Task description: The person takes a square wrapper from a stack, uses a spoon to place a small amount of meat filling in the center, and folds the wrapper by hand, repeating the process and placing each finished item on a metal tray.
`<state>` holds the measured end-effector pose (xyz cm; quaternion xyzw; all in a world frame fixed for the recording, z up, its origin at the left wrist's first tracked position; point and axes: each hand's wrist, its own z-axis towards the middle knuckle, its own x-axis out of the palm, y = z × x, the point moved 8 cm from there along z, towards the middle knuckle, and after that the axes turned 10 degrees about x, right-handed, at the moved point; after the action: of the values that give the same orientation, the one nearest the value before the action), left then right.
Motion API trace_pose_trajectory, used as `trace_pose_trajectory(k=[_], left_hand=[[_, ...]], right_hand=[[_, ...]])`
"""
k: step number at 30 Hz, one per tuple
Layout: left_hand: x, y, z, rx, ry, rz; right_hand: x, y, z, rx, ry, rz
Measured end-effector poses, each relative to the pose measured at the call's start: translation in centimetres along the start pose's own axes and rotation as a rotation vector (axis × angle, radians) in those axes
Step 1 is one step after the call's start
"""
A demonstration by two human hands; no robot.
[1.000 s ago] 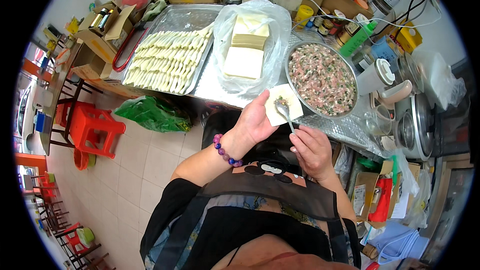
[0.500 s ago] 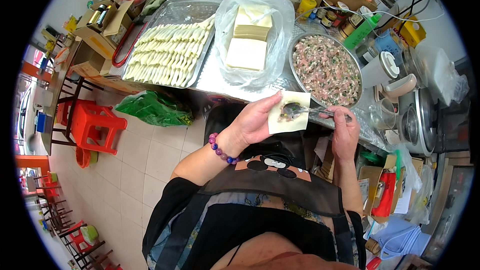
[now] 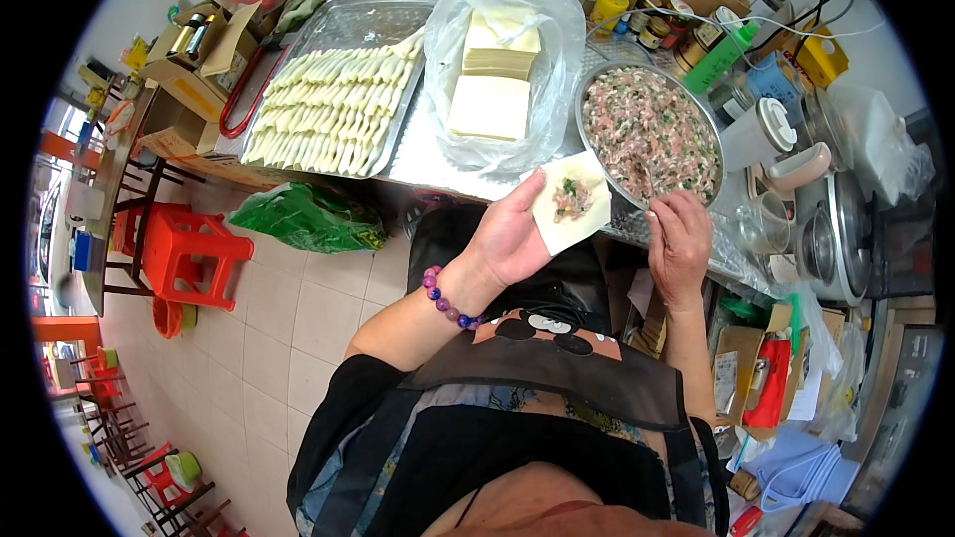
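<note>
My left hand (image 3: pixel 502 237) holds a square, pale-yellow wonton wrapper (image 3: pixel 559 235), thumb over its edge and fingers beneath. A small dab of minced meat with green bits (image 3: pixel 572 199) sits on the wrapper's middle. At the near rim of a round metal bowl, my right hand (image 3: pixel 682 244) is closed on a spoon (image 3: pixel 650 182), mostly hidden by fingers and filling. Pink minced filling (image 3: pixel 637 119) flecked with green fills that bowl. Two stacks of square wrappers (image 3: pixel 489 107) lie in a clear plastic bag left of it.
A metal tray (image 3: pixel 373 10) with rows of folded wontons (image 3: pixel 333 104) stands at the left of the table. Jars, bottles and a white lidded container (image 3: pixel 761 134) crowd the right side. Left and below are a green bag (image 3: pixel 303 219) and a red stool (image 3: pixel 194 254) on the floor.
My right hand has drawn the spoon off the wrapper and put its end in the bowl's filling. The dab of filling stays on the wrapper, which my left hand has tilted slightly.
</note>
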<state>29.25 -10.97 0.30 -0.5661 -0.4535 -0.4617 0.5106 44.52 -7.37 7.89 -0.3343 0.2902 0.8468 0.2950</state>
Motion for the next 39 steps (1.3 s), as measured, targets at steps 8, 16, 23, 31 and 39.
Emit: trace_pose_trajectory(k=[8,16,23,31,39], left_hand=[[1.4,1.5,-1.1,0.052,0.013,0.011],[2.3,1.9,-2.8,0.040,0.110,0.012],[1.9,2.0,-3.0,0.128,0.220,0.200],[0.4,2.1,-2.5,-0.063,0.179,0.071],[0.2,-7.9,-0.3,0.004,0.177,0.257]], right_hand=[[-0.7,6.1,-1.0,-0.219,-0.038,0.100],[-0.8,8.2,-0.6,-0.211,-0.011,0.344],[-0.6,7.4,0.4,-0.129,-0.151,0.341],[0.5,7.0,0.8,-0.067,-0.108,0.291],[-2.5,5.0,0.0,-0.088,-0.169,0.216]])
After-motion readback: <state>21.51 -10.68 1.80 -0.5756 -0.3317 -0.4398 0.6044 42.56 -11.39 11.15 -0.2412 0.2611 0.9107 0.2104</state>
